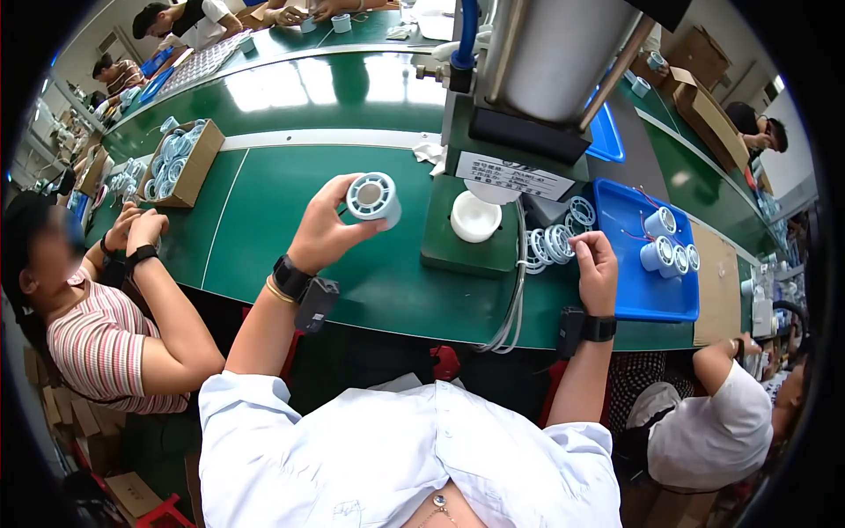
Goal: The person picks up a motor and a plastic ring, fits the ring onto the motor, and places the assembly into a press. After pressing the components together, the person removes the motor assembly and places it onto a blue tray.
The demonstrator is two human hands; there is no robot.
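Observation:
My left hand point(327, 224) grips a light blue cylindrical plastic housing point(380, 208), its slotted round end facing up. My right hand point(597, 268) has its fingers pinched at the edge of a light blue slotted ring point(558, 239), one of several leaning together on the table. Between my hands stands a press point(537, 70) with a metal cylinder. On its dark green base point(453, 238) sits a round white holder point(476, 216), below the pressing head.
A blue tray point(642, 299) at the right holds several housings with red wires. Grey cables point(510, 326) hang over the front edge. At left, a cardboard box point(201, 167) holds light blue rings; a person in a striped shirt point(106, 339) sits near it. Another person point(713, 431) sits at right.

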